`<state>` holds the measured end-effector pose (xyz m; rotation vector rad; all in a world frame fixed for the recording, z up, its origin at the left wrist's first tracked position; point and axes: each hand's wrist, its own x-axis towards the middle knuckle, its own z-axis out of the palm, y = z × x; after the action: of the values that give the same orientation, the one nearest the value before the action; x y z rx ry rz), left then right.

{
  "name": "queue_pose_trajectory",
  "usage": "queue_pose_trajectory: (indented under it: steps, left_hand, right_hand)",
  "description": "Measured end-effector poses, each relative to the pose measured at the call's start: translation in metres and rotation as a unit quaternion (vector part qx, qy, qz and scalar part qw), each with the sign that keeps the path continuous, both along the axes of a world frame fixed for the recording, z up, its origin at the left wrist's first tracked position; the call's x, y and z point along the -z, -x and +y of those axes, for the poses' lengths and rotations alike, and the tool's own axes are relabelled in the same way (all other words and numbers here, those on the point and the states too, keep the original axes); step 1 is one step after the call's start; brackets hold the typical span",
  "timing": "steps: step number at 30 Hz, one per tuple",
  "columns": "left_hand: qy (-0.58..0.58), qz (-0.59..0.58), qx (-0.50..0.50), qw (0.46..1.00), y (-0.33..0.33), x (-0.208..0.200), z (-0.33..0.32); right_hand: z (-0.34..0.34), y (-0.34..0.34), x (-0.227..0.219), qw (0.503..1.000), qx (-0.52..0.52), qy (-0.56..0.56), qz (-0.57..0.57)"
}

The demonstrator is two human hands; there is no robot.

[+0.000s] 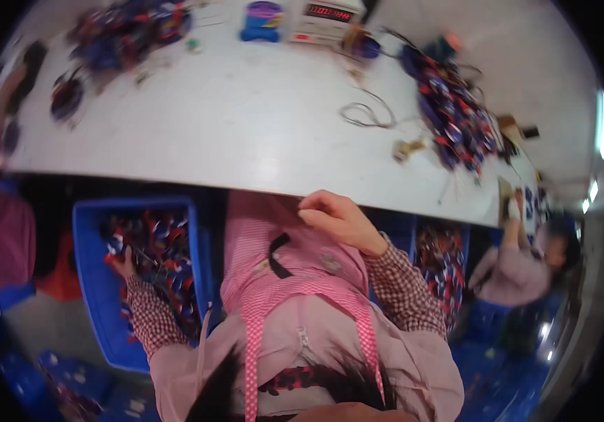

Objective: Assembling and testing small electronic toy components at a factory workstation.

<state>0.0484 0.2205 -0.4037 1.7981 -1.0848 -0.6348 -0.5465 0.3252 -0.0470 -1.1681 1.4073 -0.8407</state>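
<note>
Down beside the person's left leg, a tangle of red, blue and dark wired parts [165, 235] lies inside a blue bin [88, 271]. The left hand [125, 263] reaches into it, fingers spread against the parts; blur hides whether they grip any. The right hand [342, 219] is at the near edge of the white table [246, 119], just above the pink apron [260, 225], its fingers loosely curled; whether they pinch something, I cannot tell. Beyond, on the tabletop, are a looped cable [369, 118], a device with a red lit display [324, 21], a blue-and-purple container [261, 21] and two heaps of similar parts, one far left [133, 35], one right [457, 116]. Right of the person, under the table, sits more of the same stuff [442, 264]. Co-workers sit on either side, one at right [516, 274], another at left [0, 235].
</note>
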Motion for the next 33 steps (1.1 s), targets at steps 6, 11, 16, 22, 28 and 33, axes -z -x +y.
queue_pose_trajectory:
  steps: [6,11,16,22,28,33]
  left_hand:
    - [-0.26,-0.177,-0.068,0.947,0.008,-0.021,-0.02]
    - [-0.206,-0.265,-0.249,0.908,0.03,-0.08,0.013]
    - [0.055,-0.07,-0.065,0.994,0.112,-0.184,-0.025]
    - [-0.067,0.093,0.511,0.852,0.441,-0.337,0.038]
    - [-0.113,0.228,0.721,0.644,0.641,-0.337,0.111]
    - [-0.129,0.3,0.672,0.664,0.741,-0.334,0.129]
  right_hand:
    - [0.057,0.061,-0.022,0.945,0.319,0.064,-0.02]
    - [0.105,0.181,-0.015,0.82,0.541,0.167,0.084]
    - [0.138,0.315,0.02,0.781,0.591,0.119,0.164]
    - [0.112,0.387,0.039,0.791,0.553,0.035,0.26]
    - [0.11,0.392,0.047,0.82,0.462,-0.053,0.334]
    - [0.147,0.347,0.038,0.854,0.509,-0.023,0.109]
